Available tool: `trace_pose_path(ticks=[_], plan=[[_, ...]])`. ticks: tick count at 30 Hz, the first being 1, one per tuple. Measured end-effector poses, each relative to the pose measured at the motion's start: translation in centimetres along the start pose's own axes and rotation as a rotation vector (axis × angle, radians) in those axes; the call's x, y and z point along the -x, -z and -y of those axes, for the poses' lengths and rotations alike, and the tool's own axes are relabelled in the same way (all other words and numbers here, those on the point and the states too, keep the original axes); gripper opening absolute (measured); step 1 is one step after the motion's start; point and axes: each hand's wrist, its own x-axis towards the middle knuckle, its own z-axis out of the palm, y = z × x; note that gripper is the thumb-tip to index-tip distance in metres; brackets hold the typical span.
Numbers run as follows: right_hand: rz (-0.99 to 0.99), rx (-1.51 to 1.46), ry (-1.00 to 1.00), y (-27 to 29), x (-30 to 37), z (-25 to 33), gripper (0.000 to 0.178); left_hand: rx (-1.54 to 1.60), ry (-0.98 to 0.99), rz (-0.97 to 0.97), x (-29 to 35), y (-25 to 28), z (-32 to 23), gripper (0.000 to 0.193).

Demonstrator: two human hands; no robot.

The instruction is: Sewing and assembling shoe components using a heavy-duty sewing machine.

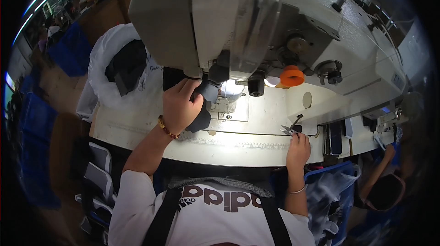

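Observation:
My left hand [182,106] is closed on a dark cloth piece [200,121] at the left of the sewing machine's [220,26] needle area, its thumb and fingers pinching the fabric. Part of that cloth lies behind my hand and under the machine head. On the right of the white table [238,152], my right hand [299,150] has its fingertips together at a small pair of thread snips [288,130]. The blades point left, and the fingers partly cover the handle.
A white bag [98,69] holding dark cloth stands at the left. A ruler strip [243,144] runs along the table front. A dark phone-like slab [335,138] lies at the right. Below it is a blue crate [341,168] with clear plastic. Another person [387,191] works at far right.

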Motion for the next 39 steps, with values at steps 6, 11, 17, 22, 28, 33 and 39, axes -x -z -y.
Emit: trace_pose_path(ticks=[6,11,17,22,28,33,39], plan=[[-0.030,-0.021,0.089,-0.2,-1.9,-0.5,0.015,-0.071,0.009,-0.054,0.7,-0.2,-1.2,0.018],[0.154,-0.312,0.233,3.2,-3.5,3.7,0.020,-0.133,0.027,-0.036,0.8,-0.1,-2.0,0.022],[-0.083,-0.666,0.322,8.0,-10.3,10.5,0.021,-0.017,0.094,-0.066,0.1,-0.4,-2.6,0.020],[-0.263,-0.572,0.477,9.8,-15.7,13.6,0.026,0.000,0.106,-0.069,-0.1,-0.4,-3.1,0.019],[-0.096,-0.305,0.578,10.1,-17.2,15.5,0.017,-0.010,0.103,-0.103,-0.2,0.0,-3.4,0.015],[-0.211,-0.380,0.553,9.9,-15.5,15.6,0.020,-0.061,0.072,-0.146,0.1,1.3,-4.0,0.012],[-0.050,-0.502,0.540,9.7,-10.0,13.1,0.031,-0.011,0.319,-0.211,5.0,9.7,-0.7,0.015]])
